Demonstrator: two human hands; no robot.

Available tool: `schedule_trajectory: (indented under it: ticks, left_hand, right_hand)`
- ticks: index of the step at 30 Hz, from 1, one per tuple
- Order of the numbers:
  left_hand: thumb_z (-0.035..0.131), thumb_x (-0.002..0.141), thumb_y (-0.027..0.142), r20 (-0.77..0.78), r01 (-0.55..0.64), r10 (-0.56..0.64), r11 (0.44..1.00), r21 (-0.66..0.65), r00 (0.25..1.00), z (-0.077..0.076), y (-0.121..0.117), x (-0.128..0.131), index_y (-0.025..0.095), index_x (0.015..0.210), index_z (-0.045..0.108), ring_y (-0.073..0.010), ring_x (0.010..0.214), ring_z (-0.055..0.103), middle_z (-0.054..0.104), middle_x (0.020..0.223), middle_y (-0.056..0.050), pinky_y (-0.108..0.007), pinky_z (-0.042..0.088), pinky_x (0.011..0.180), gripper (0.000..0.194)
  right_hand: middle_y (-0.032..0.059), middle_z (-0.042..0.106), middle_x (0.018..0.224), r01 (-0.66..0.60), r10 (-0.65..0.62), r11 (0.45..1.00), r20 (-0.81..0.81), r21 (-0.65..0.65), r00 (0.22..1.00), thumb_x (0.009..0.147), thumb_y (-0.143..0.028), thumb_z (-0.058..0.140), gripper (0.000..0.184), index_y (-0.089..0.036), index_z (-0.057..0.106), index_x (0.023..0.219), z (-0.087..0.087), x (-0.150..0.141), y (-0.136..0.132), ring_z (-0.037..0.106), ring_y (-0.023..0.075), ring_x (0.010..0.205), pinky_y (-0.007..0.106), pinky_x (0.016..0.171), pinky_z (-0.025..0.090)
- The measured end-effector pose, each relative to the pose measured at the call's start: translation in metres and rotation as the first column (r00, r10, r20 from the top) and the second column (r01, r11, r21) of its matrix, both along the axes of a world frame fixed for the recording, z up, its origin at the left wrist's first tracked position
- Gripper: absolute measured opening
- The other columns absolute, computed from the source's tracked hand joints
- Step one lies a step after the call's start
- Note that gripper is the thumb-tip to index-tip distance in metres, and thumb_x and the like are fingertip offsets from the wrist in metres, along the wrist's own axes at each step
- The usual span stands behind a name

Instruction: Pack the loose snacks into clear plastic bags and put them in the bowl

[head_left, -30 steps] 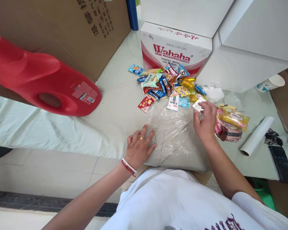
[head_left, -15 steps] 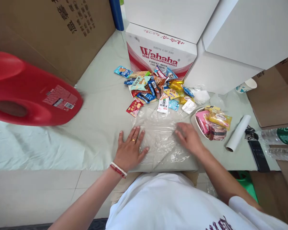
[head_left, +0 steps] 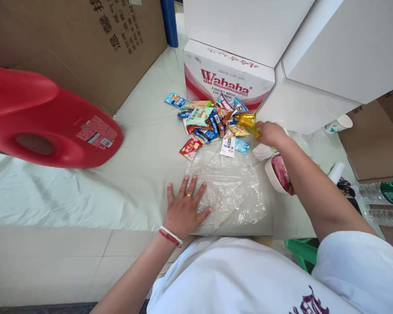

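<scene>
My left hand (head_left: 185,207) lies flat with fingers spread on the left edge of a clear plastic sheet (head_left: 232,187) spread on the table in front of me. My right hand (head_left: 271,133) reaches forward to the right side of a pile of small snack packets (head_left: 212,120) and its fingers are closed on a yellow packet (head_left: 249,121). A white bowl (head_left: 271,176) holding wrapped snacks sits under my right forearm.
A large red jug (head_left: 49,120) lies on its side at the left. A Wahaha carton (head_left: 227,78) and white boxes (head_left: 330,52) stand behind the pile, brown cartons (head_left: 85,39) at the back left. A paper cup (head_left: 337,124), a white roll (head_left: 337,172) and water bottles (head_left: 386,192) are at the right.
My right hand left the plastic sheet and reached forward to the snack pile, closing on a yellow packet. The left hand stayed flat on the sheet.
</scene>
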State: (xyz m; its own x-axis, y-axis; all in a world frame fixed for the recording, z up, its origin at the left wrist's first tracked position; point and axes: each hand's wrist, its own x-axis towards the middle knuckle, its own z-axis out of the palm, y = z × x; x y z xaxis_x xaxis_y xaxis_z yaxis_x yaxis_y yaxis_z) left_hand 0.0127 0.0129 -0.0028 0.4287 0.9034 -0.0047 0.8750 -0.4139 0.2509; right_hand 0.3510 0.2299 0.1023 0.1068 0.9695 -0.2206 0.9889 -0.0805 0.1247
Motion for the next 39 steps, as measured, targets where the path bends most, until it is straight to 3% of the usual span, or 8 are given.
schedule_trajectory:
  ticks: [3,6,12,15,19,25,34,39]
  left_hand:
    - [0.049,0.094,0.064,0.008,-0.008,0.009,1.000,-0.009,1.000,-0.002,0.000,0.000,0.029,0.158,0.039,-0.0401,0.157,0.019,0.023,0.170,-0.012,-0.076,-0.002,0.119,0.074]
    - [0.049,0.094,0.065,0.025,-0.021,0.021,1.000,-0.016,0.999,-0.002,-0.001,0.002,0.030,0.157,0.040,-0.0390,0.158,0.018,0.023,0.170,-0.012,-0.076,-0.002,0.119,0.073]
    - [0.048,0.096,0.059,0.040,-0.089,0.089,0.996,-0.005,0.995,0.000,-0.013,0.010,0.026,0.158,0.040,-0.0383,0.158,0.020,0.023,0.170,-0.013,-0.076,0.000,0.120,0.070]
    - [0.050,0.095,0.062,0.046,-0.101,0.101,0.995,0.001,0.994,0.000,-0.018,0.011,0.022,0.159,0.037,-0.0393,0.157,0.022,0.025,0.169,-0.015,-0.075,0.000,0.120,0.076]
    - [0.056,0.088,0.068,0.046,-0.082,0.081,0.997,0.010,0.996,0.000,-0.020,0.010,0.022,0.161,0.033,-0.0414,0.156,0.023,0.023,0.169,-0.018,-0.077,0.002,0.119,0.089]
    - [0.054,0.089,0.069,0.042,-0.075,0.074,0.997,0.018,0.996,-0.001,-0.022,0.005,0.014,0.161,0.030,-0.0425,0.153,0.029,0.024,0.167,-0.022,-0.075,0.006,0.120,0.094]
    - [0.042,0.099,0.055,0.050,-0.134,0.132,0.991,0.021,0.990,-0.004,-0.028,0.003,0.015,0.161,0.031,-0.0376,0.153,0.032,0.027,0.167,-0.018,-0.072,0.002,0.123,0.074]
    - [0.041,0.101,0.051,0.064,-0.157,0.156,0.988,0.015,0.986,-0.001,-0.027,0.000,0.020,0.160,0.035,-0.0376,0.151,0.036,0.027,0.167,-0.017,-0.072,0.005,0.122,0.068]
  right_hand:
    - [0.0150,0.069,0.112,0.186,-0.070,0.941,-0.375,0.283,0.924,0.069,-0.018,0.079,0.055,-0.018,0.058,0.120,0.035,0.012,-0.029,0.065,0.0249,0.090,0.039,0.084,0.054]
    - [0.0070,0.068,0.114,0.366,0.056,0.884,-0.842,0.292,0.536,0.070,-0.016,0.073,0.055,-0.024,0.051,0.120,0.050,0.000,-0.071,0.066,0.0172,0.080,0.034,0.075,0.059]
    - [-0.0024,0.066,0.088,0.288,-0.233,0.931,-0.972,-0.225,-0.006,0.070,-0.034,0.074,0.040,-0.025,0.051,0.102,-0.029,-0.077,-0.168,0.068,0.0155,0.070,0.035,0.069,0.063]
    - [0.0026,0.066,0.091,0.304,-0.273,0.937,-0.902,-0.172,0.334,0.080,-0.043,0.068,0.038,-0.022,0.054,0.109,-0.058,-0.091,-0.203,0.066,0.0178,0.068,0.038,0.066,0.061]
    - [0.0149,0.059,0.131,0.000,0.105,0.977,-0.480,0.213,0.871,0.094,-0.036,0.057,0.045,-0.022,0.054,0.137,-0.037,-0.084,-0.210,0.068,0.0257,0.095,0.040,0.078,0.057]
    - [0.0106,0.045,0.158,-0.508,0.484,0.861,-0.263,-0.030,0.835,0.095,-0.022,0.055,0.054,-0.028,0.049,0.148,-0.020,-0.102,-0.175,0.065,0.0274,0.116,0.034,0.081,0.055]
    - [0.0102,0.059,0.144,-0.224,0.231,0.973,-0.283,0.059,0.931,0.098,-0.033,0.053,0.052,-0.027,0.049,0.149,-0.008,-0.094,-0.177,0.068,0.0279,0.108,0.033,0.080,0.053]
    - [0.0120,0.054,0.148,-0.348,0.306,0.937,-0.387,-0.042,0.870,0.096,-0.025,0.056,0.056,-0.025,0.047,0.151,-0.030,-0.118,-0.187,0.068,0.0265,0.111,0.035,0.086,0.055]
